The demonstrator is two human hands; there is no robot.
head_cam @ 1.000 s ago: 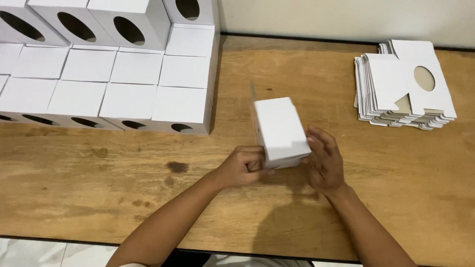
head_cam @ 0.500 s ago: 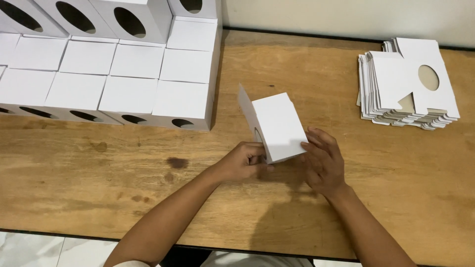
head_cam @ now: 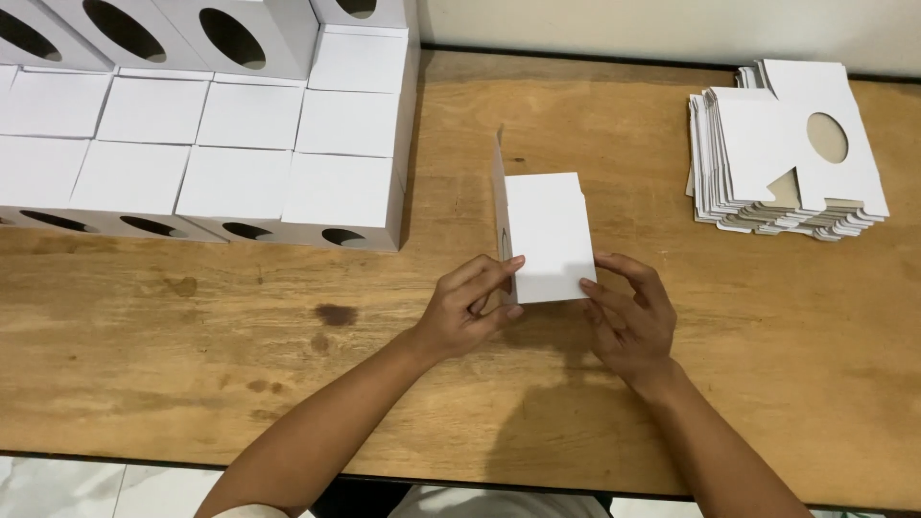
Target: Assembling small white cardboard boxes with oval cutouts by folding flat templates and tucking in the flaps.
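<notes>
A small white cardboard box (head_cam: 547,235) stands on the wooden table (head_cam: 288,374) in the middle of the view, its left side panel showing part of a round cut-out. My left hand (head_cam: 472,307) pinches its lower left corner with thumb and fingers. On the other side my right hand (head_cam: 628,321) holds the lower right edge with its fingertips. Both forearms reach in from the bottom edge.
Several finished white boxes with oval holes (head_cam: 240,144) are packed in rows at the back left. A stack of flat white box blanks with a round hole (head_cam: 791,153) lies at the back right. A pale wall runs behind the table.
The box has been turned and raised more upright between my hands, its side flap now seen edge-on. Both hands stayed at its lower corners.
</notes>
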